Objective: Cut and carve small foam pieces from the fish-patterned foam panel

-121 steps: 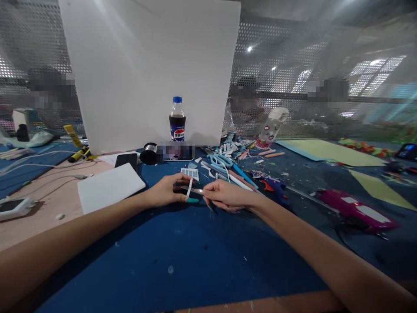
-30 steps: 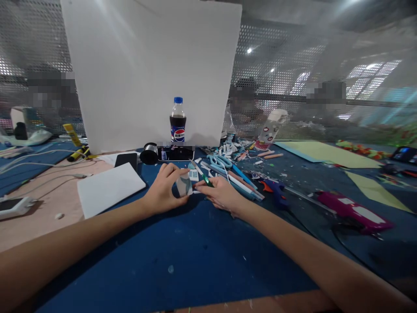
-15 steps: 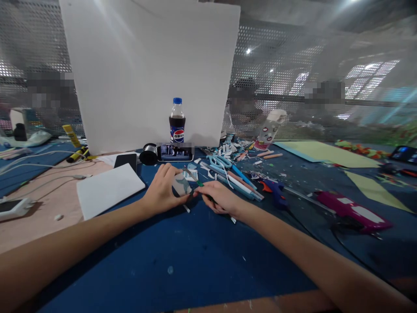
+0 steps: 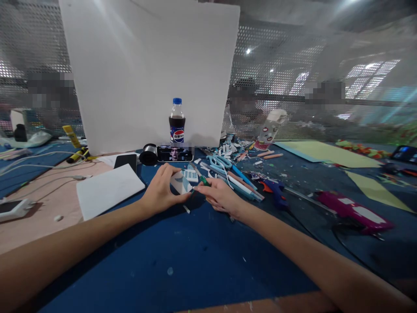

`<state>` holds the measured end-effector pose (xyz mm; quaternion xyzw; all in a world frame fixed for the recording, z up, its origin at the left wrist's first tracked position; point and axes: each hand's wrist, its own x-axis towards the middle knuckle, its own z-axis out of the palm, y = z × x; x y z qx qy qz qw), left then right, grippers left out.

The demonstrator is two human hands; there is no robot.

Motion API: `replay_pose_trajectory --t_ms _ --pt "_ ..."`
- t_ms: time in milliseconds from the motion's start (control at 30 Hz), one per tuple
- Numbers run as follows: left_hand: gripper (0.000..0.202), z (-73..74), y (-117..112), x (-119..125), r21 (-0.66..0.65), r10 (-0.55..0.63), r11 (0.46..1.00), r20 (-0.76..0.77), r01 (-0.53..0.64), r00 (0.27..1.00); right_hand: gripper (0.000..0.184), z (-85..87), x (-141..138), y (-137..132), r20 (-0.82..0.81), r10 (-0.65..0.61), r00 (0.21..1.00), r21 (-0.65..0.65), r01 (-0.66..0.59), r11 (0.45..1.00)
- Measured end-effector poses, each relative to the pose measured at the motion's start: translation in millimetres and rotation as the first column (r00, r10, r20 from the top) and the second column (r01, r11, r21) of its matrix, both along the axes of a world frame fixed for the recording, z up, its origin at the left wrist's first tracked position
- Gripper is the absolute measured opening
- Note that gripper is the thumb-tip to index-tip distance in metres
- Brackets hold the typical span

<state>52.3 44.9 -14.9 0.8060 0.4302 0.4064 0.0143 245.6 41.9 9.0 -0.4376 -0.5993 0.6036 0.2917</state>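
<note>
My left hand (image 4: 162,189) is curled around a small white piece with a grey-blue pattern (image 4: 180,182), thumb below and fingers above. My right hand (image 4: 221,195) is closed on a green-handled craft knife (image 4: 204,180), whose thin blade slants up and away to the left. The right fingertips are at the corner of the white piece; whether they touch it I cannot tell. Just behind the hands lies a small white card with pale blue squares (image 4: 190,175). A narrow white scrap (image 4: 186,209) rests on the blue mat (image 4: 169,252) below them.
A lit phone (image 4: 176,153) leans before a cola bottle (image 4: 177,121) and a white board (image 4: 150,65). Blue scissors (image 4: 220,161) and paper scraps lie to the right, beside a blue glue gun (image 4: 276,193) and a magenta tool (image 4: 353,211). White paper (image 4: 110,191) is at left.
The white piece has turned in my left hand, its patterned face showing less. My right hand has shifted slightly, with the knife's handle tipped further up and right. The phone's picture differs.
</note>
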Motion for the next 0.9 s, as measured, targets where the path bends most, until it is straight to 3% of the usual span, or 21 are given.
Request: replay_pose_trajectory --t_ms 167,467,633,900 --pt "0.048 -0.7 1.2 -0.2 -0.146 -0.019 0.989 0.000 0.018 1.000 0.015 4.6 -0.2 -1.9 -0.004 0.013 1.000 0.009 -0.013 1.000" --pt "0.057 0.2 -1.2 0.7 -0.211 0.053 0.975 -0.097 -0.073 0.994 0.016 4.6 1.0 -1.8 0.013 0.059 0.998 -0.049 -0.058 0.997" --pt "0.062 -0.9 0.6 0.8 -0.242 0.008 0.970 -0.123 -0.038 0.992 0.013 5.2 2.3 -0.2 -0.004 0.050 0.999 -0.045 -0.050 0.998" --pt "0.053 1.9 1.8 0.5 -0.308 -0.035 0.951 -0.150 -0.013 0.988 0.016 -1.4 6.1 4.8 0.000 0.048 0.999 -0.003 -0.048 0.999"
